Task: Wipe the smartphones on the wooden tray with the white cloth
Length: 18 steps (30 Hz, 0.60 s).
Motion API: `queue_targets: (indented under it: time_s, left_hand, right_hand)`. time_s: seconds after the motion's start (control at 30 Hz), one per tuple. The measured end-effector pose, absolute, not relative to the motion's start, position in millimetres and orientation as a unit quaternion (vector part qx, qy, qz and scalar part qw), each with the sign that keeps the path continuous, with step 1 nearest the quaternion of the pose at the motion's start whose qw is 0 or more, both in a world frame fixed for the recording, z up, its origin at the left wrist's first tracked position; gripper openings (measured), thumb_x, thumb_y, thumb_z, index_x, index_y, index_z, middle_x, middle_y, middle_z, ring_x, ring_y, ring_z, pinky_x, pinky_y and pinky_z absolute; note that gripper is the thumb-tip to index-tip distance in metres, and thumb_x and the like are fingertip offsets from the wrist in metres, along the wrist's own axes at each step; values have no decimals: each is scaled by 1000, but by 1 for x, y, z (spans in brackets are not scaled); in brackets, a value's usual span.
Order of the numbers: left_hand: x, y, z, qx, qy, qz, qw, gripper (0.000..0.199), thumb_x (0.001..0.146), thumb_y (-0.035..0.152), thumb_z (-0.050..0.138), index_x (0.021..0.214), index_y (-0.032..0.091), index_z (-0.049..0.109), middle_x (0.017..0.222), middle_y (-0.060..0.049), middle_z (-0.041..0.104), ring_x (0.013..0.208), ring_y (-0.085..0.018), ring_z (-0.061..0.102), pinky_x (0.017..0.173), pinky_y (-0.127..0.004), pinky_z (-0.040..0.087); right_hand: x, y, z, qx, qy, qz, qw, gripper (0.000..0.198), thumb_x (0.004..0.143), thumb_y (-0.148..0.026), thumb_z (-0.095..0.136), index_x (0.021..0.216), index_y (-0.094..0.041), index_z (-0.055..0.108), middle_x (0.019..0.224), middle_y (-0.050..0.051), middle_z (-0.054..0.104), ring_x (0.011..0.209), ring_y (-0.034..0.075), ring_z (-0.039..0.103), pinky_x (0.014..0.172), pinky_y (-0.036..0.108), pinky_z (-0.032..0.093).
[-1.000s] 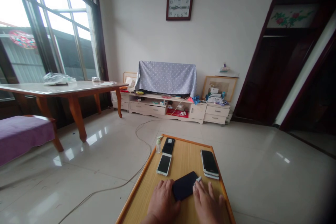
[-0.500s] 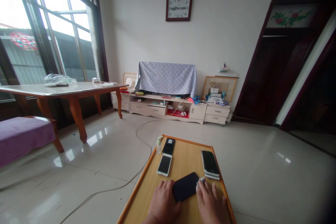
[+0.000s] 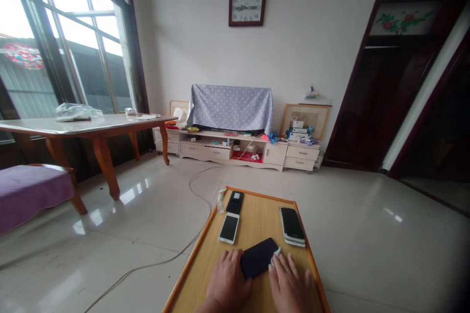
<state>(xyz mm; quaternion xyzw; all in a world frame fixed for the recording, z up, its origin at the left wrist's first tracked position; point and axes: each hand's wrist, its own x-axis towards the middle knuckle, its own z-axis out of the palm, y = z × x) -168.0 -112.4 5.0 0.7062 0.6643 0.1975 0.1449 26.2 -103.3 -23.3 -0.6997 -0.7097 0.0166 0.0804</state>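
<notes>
A dark smartphone (image 3: pixel 259 258) lies at a slant on the small wooden table. My left hand (image 3: pixel 228 276) grips its left end, thumb at the near edge and fingers along the far one. Under the fingertips of my right hand (image 3: pixel 290 279) a small pale cloth (image 3: pixel 276 254) is pressed on the phone's right end. Beyond my left hand lies a white phone (image 3: pixel 229 228) with a dark screen. Farther back are a black phone (image 3: pixel 235 202) and a small clear pump bottle (image 3: pixel 221 201). A stack of phones (image 3: pixel 293 225) lies near the right edge.
The wooden table (image 3: pixel 264 205) has a raised orange rim. A cable (image 3: pixel 176 257) runs over the tiled floor on its left. Ahead stands a white TV cabinet (image 3: pixel 205 151) with a cloth-covered object (image 3: pixel 231 107) on it. A larger table (image 3: pixel 110 127) stands at the left, by the window.
My right hand has slid slightly left with the cloth, further onto the phone's right end. My left hand keeps its grip. The whole view has shifted a little.
</notes>
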Motion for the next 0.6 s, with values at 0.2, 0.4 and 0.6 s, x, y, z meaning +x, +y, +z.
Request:
queue_targets:
  time_s: [0.2, 0.4, 0.6]
  left_hand:
    - [-169, -112, 5, 709, 663, 181, 156, 52, 77, 39, 60, 126, 25, 55, 125, -6, 62, 119, -24, 51, 107, -34, 35]
    - [-168, -113, 8, 711, 658, 194, 156, 46, 76, 39, 59, 120, 25, 58, 120, -5, 63, 115, -24, 52, 104, -34, 37]
    - [-169, -113, 3, 710, 656, 208, 149, 51, 73, 36, 61, 123, 25, 57, 121, -5, 63, 116, -24, 52, 105, -34, 37]
  right_hand:
    - [-15, -121, -7, -614, -774, 115, 106, 54, 102, -59, 23, 138, -39, 58, 149, 0, 49, 147, 35, 30, 115, 73, 12]
    - [0, -110, -2, -645, -750, 107, 100, 54, 102, -57, 22, 140, -39, 56, 153, -2, 45, 150, 35, 20, 115, 73, 8]
    - [4, -96, -5, -676, -727, 64, 103, 58, 101, -61, 21, 138, -35, 59, 151, 2, 49, 150, 36, 21, 113, 75, 16]
